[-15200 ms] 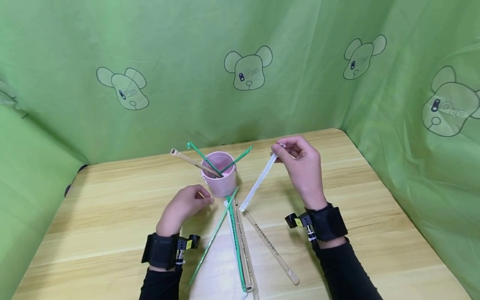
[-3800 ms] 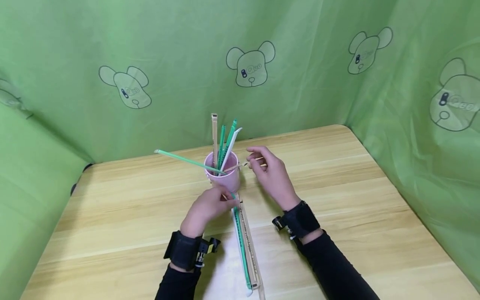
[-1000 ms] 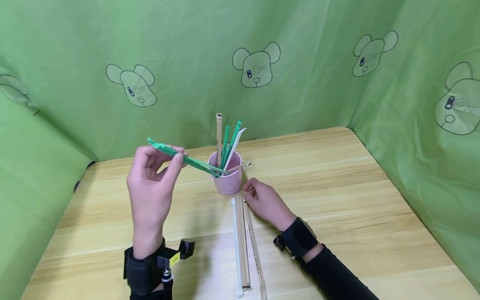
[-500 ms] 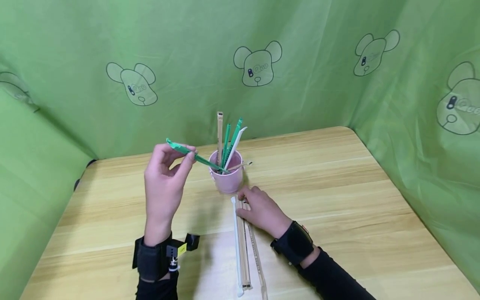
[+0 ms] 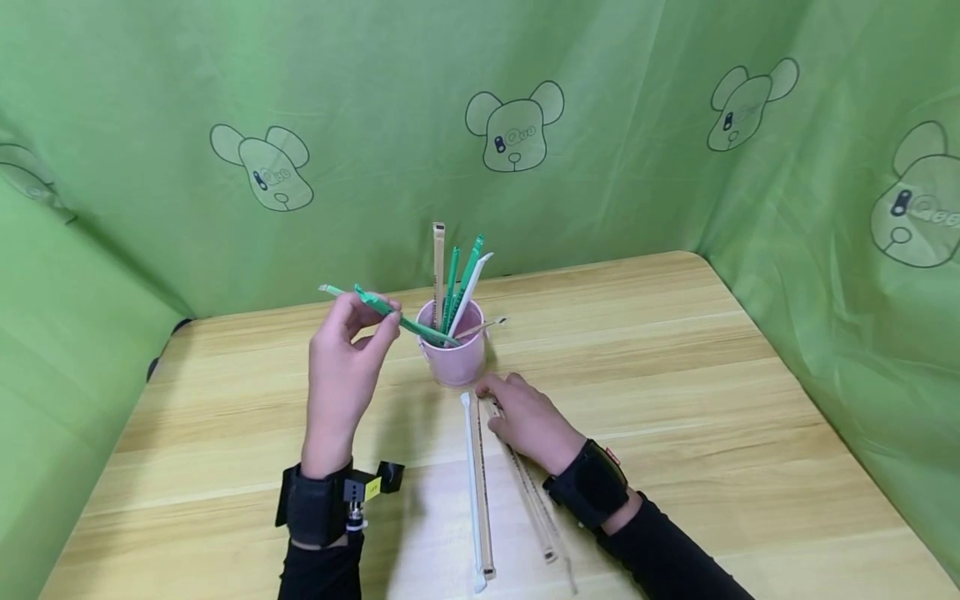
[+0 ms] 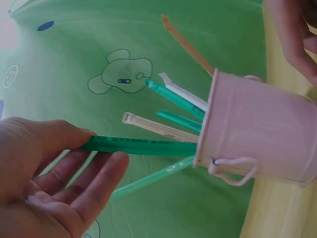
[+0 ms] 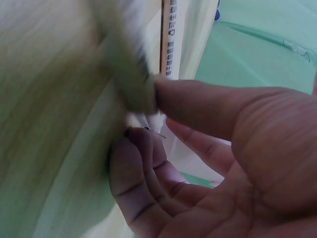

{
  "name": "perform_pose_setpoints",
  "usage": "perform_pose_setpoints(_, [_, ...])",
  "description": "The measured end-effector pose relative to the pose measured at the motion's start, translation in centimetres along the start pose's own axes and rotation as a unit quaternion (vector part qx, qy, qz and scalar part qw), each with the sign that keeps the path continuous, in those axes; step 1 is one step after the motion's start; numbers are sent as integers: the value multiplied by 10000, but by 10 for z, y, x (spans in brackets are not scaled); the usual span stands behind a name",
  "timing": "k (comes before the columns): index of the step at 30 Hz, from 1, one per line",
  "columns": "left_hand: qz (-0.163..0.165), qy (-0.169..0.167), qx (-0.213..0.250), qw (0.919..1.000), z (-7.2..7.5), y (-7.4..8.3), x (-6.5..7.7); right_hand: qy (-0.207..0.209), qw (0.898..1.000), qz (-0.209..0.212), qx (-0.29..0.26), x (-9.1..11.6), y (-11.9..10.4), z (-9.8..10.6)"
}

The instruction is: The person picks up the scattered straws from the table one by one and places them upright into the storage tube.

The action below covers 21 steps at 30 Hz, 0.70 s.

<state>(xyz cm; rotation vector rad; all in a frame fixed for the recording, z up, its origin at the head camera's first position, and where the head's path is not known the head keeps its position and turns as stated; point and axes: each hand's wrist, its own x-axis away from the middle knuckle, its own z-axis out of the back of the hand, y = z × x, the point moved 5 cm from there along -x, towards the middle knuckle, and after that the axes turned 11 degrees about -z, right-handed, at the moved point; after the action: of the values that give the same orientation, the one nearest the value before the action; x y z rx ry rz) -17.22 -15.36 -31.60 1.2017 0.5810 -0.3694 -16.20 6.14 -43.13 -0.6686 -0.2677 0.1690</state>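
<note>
My left hand (image 5: pixel 341 379) pinches a green wrapped drinking straw (image 5: pixel 416 324) near its upper end. The straw slants, its lower end inside the pink bucket (image 5: pixel 457 365). Seen from the left wrist, thumb and fingers hold it outside the bucket's rim. In front of the bucket, my right hand (image 5: pixel 532 421) grips the upper end of a brown wrapped straw (image 5: pixel 528 498) low over the table. A thinner, blurred straw (image 5: pixel 564 546) trails beside it. In the right wrist view, the thumb presses a motion-blurred straw (image 7: pixel 131 74), with the other fingers curled below.
Several brown, green and white straws (image 5: pixel 438 271) stand in the bucket. A light green straw (image 6: pixel 153 177) leans out to the left. On the table (image 5: pixel 675 375), a white straw (image 5: pixel 472 492) and a brown one (image 5: pixel 483 500) lie side by side. Green cloth (image 5: pixel 390 167) hangs behind.
The green straw, on the table 3.8 s ago, has been lifted by the left hand to the bucket. The right hand has taken hold of a brown straw; straws have swung right.
</note>
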Motion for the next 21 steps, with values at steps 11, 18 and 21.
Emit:
perform_pose_setpoints(11, [857, -289, -447, 9949, 0, -19, 5, 122, 9992, -72, -365, -6, 3, 5])
perform_pose_setpoints(18, [1340, -567, -723, 9867, -1, -31, 8, 187, 9964, -308, -762, -10, 4, 14])
perform_pose_setpoints(21, [1462, -736, -829, 9830, -2, -35, 9, 244, 9955, -297, -867, -12, 4, 17])
